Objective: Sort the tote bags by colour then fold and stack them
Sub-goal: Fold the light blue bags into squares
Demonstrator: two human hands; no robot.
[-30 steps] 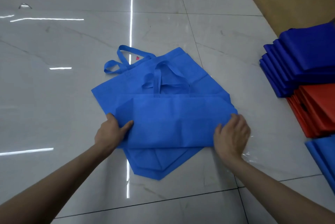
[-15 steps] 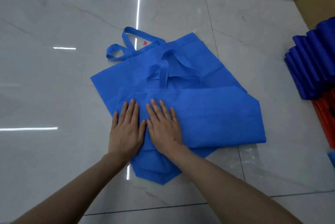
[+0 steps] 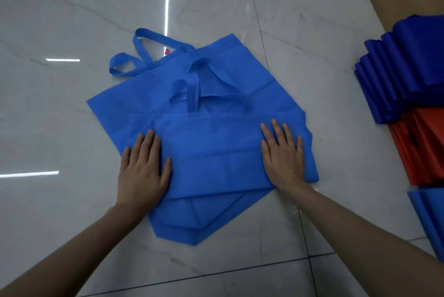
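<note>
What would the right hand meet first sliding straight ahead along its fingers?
Right hand: far edge of the folded blue bag, then the flat bag beneath; the handle loop likely lies just left.

A folded blue fabric tote bag (image 3: 216,152) lies atop a flat blue fabric tote bag (image 3: 252,70) on the white tiled floor (image 3: 72,116). The left hand (image 3: 141,169) rests on the folded bag's left end, the right hand (image 3: 283,159) on its right end. Off to the right, three piles run from near to far: light-blue folded bags (image 3: 430,212), red folded bags (image 3: 422,152), dark-blue folded bags (image 3: 408,75).
</note>
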